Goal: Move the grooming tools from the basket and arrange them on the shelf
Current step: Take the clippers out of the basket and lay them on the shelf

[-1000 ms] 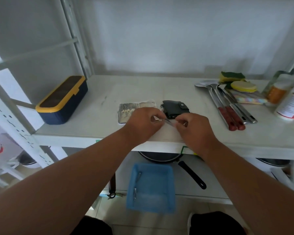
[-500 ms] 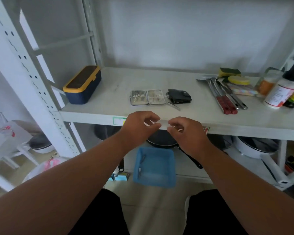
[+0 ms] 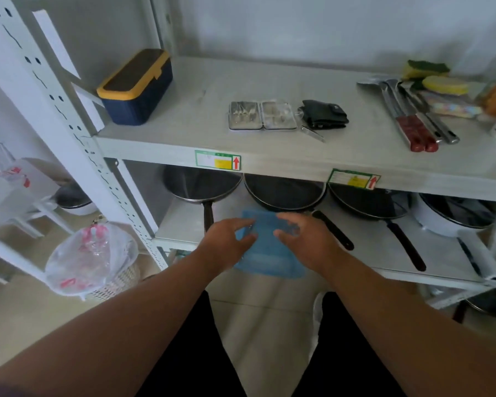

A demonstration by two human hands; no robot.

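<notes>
A blue plastic basket [image 3: 269, 253] sits low in front of the lower shelf, partly covered by both hands. My left hand [image 3: 226, 242] hovers over its left side with fingers loosely curled, and nothing shows in its grasp. My right hand [image 3: 304, 239] hovers over the basket's right side, fingers relaxed and holding nothing. What lies in the basket is hidden. On the upper shelf [image 3: 184, 138] lie an open metal manicure case [image 3: 262, 116], a black pouch [image 3: 324, 114] and a small metal grooming tool [image 3: 312, 133].
A navy box with a yellow lid [image 3: 135, 87] stands at the shelf's left. Red-handled utensils [image 3: 413, 121], sponges [image 3: 441, 84] and bottles crowd the right. Several pans [image 3: 284, 193] fill the lower shelf. A lined waste bin [image 3: 92, 259] stands on the floor at left.
Both hands left the small metal tool on the upper shelf and dropped down to the blue basket. The view has tilted downward with them.
</notes>
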